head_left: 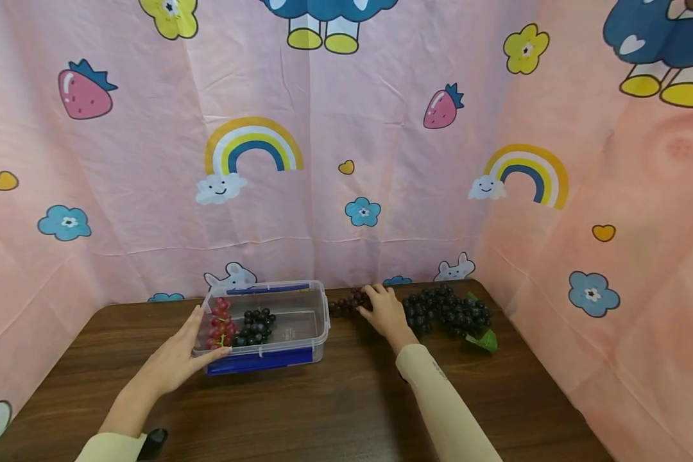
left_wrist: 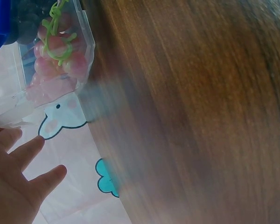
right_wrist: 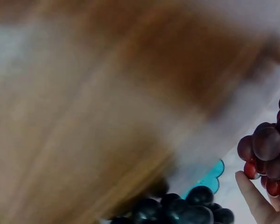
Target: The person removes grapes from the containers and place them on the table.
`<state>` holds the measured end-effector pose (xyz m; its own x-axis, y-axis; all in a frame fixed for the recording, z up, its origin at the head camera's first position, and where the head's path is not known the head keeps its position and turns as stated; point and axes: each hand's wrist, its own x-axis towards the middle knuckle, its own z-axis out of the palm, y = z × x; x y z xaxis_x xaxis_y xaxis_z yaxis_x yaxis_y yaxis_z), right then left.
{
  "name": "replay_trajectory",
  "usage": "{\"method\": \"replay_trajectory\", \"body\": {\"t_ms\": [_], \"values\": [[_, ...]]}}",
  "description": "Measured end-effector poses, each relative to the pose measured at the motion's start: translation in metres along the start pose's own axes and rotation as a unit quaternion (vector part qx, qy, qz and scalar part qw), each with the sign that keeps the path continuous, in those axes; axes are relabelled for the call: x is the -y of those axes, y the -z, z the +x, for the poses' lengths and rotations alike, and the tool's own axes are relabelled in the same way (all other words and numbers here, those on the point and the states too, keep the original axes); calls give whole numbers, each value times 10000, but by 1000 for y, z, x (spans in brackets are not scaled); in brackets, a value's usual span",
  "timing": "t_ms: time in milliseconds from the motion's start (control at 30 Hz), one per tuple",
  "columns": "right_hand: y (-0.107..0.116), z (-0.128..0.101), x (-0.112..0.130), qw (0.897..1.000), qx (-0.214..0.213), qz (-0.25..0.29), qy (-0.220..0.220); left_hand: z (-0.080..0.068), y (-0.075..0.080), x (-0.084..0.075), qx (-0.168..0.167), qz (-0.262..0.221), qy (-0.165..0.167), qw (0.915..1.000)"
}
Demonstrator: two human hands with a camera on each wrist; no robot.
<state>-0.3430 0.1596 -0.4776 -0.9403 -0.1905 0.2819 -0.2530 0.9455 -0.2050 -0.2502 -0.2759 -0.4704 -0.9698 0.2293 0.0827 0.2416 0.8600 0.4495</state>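
Head view: my left hand (head_left: 180,356), fingers straight and together, rests flat against the clear box's (head_left: 317,324) left end. My right hand (head_left: 385,312), right of the box, curls onto a dark red grape bunch (head_left: 346,301).

Left wrist: my fingers (left_wrist: 31,147) spread loosely.

Right wrist: one fingertip (right_wrist: 252,193) beside the bunch (right_wrist: 267,149); pinch unclear.

4 grape bunches (head_left: 447,312), 1 clear plastic box (head_left: 321,314), 2 hands (head_left: 176,359), 1 table (head_left: 346,410)
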Motion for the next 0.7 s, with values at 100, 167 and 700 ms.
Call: {"method": "replay_trajectory", "body": {"t_ms": [100, 167, 700], "values": [[-4, -5, -1, 10000, -7, -9, -57, 0, -1, 1, 15, -11, -8, 10000], [-7, -8, -2, 10000, 18, 6, -87, 1, -1, 1, 18, -11, -11, 10000], [-13, -15, -1, 9994, 330, -100, -71, 0, 0, 0, 41, -72, 24, 10000]]}}
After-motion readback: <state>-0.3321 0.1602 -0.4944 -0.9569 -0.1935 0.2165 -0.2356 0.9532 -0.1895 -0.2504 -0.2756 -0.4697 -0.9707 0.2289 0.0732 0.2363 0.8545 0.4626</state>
